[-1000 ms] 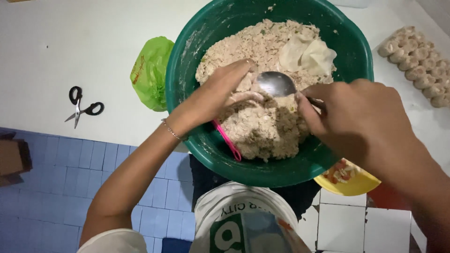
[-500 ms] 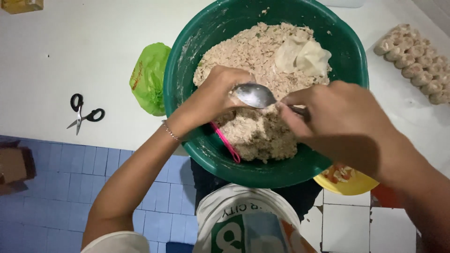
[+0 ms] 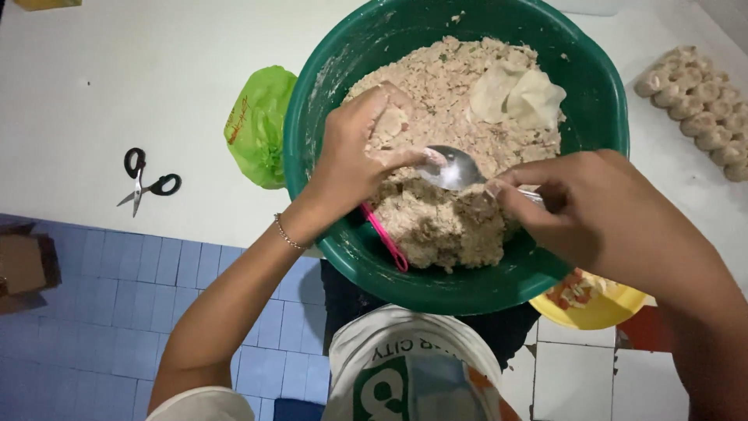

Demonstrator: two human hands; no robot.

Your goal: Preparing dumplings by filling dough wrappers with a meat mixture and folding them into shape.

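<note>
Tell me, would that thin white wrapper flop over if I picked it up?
Probably yes: the wrapper lies draped and wrinkled over the filling in the green bowl, so it looks soft and floppy. It seems thin, so it may tear easily.

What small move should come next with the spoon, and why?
Probably tip the spoon onto the wrapper in the left hand. The right hand holds it just beside that wrapper, above the filling in the green bowl.
</note>
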